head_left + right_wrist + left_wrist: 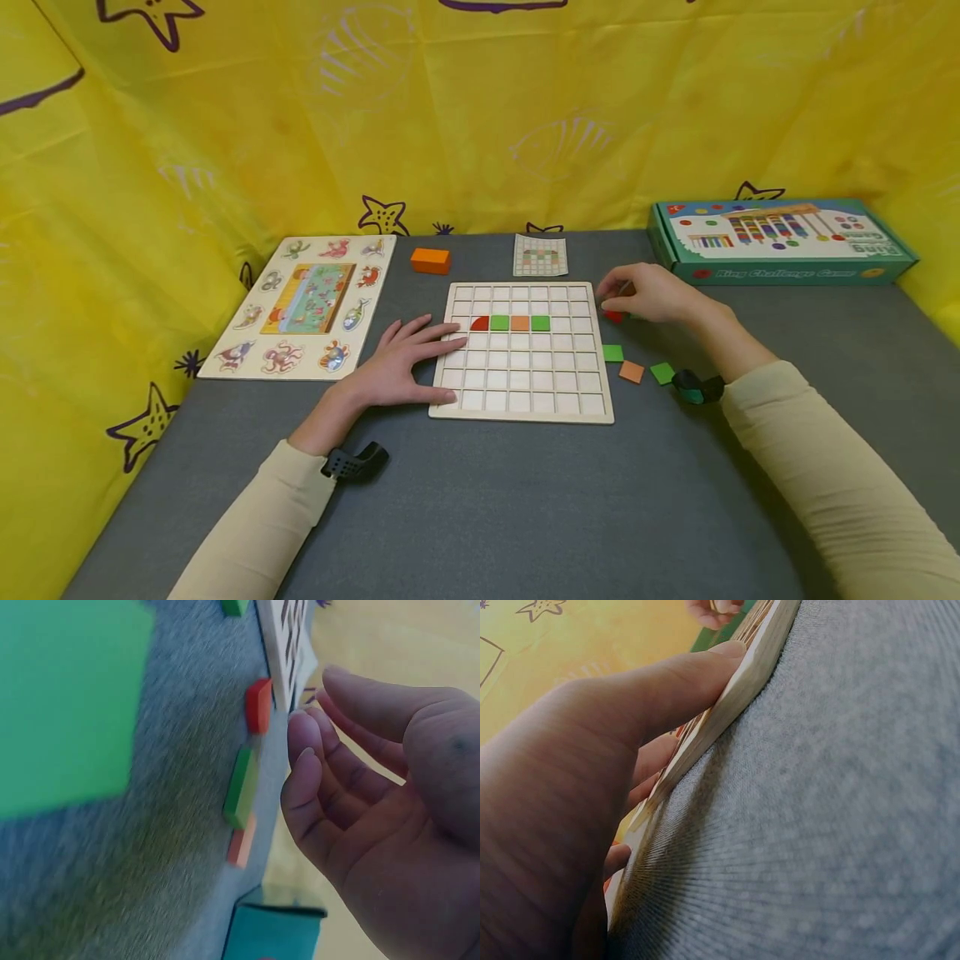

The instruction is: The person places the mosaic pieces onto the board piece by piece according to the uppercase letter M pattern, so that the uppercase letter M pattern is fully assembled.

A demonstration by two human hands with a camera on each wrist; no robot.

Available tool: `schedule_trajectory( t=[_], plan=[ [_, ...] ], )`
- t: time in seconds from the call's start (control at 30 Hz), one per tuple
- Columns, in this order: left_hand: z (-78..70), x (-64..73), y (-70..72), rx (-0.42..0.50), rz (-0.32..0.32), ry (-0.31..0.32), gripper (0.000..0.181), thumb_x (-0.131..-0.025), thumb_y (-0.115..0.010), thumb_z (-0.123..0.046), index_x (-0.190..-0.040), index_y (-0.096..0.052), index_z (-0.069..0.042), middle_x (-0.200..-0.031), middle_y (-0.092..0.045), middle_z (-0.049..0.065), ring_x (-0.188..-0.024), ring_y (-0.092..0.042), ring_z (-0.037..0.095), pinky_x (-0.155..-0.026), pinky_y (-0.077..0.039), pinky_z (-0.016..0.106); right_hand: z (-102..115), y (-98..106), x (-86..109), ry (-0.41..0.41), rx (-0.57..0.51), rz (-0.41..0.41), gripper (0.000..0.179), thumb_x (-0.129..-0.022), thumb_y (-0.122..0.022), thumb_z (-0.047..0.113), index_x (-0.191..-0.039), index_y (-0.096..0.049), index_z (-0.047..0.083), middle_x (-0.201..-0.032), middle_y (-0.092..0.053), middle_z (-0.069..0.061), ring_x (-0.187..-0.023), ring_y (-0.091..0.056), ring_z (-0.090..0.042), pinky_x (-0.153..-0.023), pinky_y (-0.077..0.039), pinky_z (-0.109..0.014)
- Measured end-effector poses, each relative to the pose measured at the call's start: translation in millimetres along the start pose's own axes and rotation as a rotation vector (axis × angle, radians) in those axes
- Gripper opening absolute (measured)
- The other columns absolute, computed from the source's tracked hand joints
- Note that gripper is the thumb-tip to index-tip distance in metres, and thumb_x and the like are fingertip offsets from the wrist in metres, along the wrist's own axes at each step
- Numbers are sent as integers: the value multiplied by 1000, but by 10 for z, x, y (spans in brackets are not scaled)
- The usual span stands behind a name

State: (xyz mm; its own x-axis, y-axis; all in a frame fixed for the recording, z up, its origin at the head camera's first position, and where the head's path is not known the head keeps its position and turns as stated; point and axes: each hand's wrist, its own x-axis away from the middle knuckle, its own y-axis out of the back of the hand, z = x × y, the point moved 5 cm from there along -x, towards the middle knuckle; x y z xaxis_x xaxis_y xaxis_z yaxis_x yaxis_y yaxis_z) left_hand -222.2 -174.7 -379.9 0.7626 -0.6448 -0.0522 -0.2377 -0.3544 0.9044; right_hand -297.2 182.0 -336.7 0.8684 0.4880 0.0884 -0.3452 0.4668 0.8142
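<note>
A wooden grid board lies on the table with a row of small tiles in it: a red rounded tile, a green one, an orange one and another green one. My left hand rests on the board's left edge, fingers spread and thumb near the front corner. Beyond the right edge my right hand hovers with bent fingers over a loose red tile. In the right wrist view its thumb and fingertips are apart, nothing between them; green and orange tiles lie below.
Loose green, orange and green tiles lie right of the board. Behind it are a pattern card and an orange block. A sea-animal puzzle board lies left, a green game box back right.
</note>
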Motion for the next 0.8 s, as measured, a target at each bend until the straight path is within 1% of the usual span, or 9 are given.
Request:
schedule_trajectory(
  t=[0.17,0.23,0.4,0.53,0.7,0.8],
  plan=[
    [6,3,-3,-4,2,3,82,-82,-79,-52,-153,-49,-23,-161,-35,0,-151,-14,37,-114,2,64,-85,3,63,-13,-2,-7,27,-96,-72,18,-115,-69,0,-105,-70,-10,-92,-62,-26,-81,-50,-43],
    [5,3,-4,-5,3,3,82,-82,-79,-52,-153,-49,-23,-161,-35,0,-151,-14,37,-114,2,64,-108,-1,85,-4,0,-7,26,-96,-72,19,-114,-69,0,-104,-70,-9,-92,-62,-25,-82,-50,-44],
    [3,1,-4,-6,4,3,83,-82,-79,-53,-153,-49,-23,-161,-35,0,-151,-13,37,-114,2,64,-176,-21,129,3,7,-6,23,-96,-71,15,-113,-69,-2,-101,-70,-8,-91,-62,-25,-84,-49,-45],
    [5,-1,-3,-5,1,1,82,-82,-79,-53,-153,-49,-23,-161,-35,-1,-151,-14,36,-114,2,64,-232,-25,151,-19,2,-13,25,-96,-71,15,-113,-68,-3,-100,-69,-8,-90,-60,-25,-84,-48,-46],
    [10,4,-1,-6,-3,0,83,-82,-79,-53,-153,-49,-23,-161,-35,-1,-151,-14,36,-114,2,64,-240,-34,133,-43,29,-27,27,-96,-72,22,-111,-70,-1,-99,-70,-8,-87,-59,-25,-80,-47,-43],
    [8,4,-2,-5,1,1,83,-82,-79,-53,-153,-49,-23,-162,-34,-1,-151,-13,36,-115,2,64,-222,-55,118,-41,55,-31,30,-96,-73,27,-108,-70,0,-96,-69,-7,-84,-58,-24,-76,-47,-41]
  ],
)
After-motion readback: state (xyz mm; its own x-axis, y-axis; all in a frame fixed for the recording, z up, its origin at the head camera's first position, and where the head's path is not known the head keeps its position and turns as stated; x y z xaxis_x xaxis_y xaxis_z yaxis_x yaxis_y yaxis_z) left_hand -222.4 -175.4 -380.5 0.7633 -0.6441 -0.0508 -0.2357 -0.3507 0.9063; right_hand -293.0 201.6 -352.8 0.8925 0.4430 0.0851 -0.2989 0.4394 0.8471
